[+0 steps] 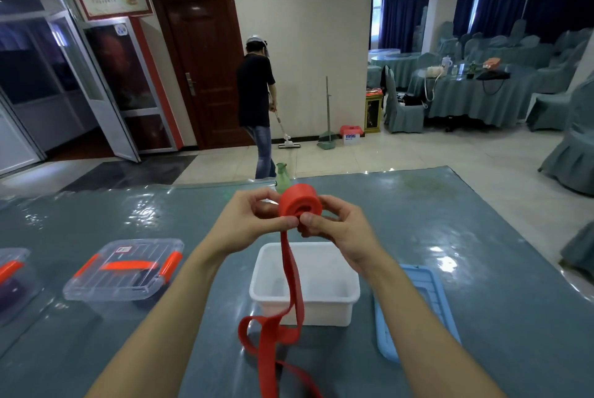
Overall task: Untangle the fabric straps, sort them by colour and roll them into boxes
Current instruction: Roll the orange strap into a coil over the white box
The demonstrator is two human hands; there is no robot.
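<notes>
Two hands raised together, left hand [254, 221], right hand [344, 232], fingers [310, 221] pinching red strap roll [297, 200] (tail [291, 269] dangling)

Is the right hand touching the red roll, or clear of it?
Touching. Head view: right hand pinches the red roll, thumb on its face.

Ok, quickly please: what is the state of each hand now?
Left hand: closed, pinching the red strap roll.
Right hand: closed, gripping the same roll.
</notes>
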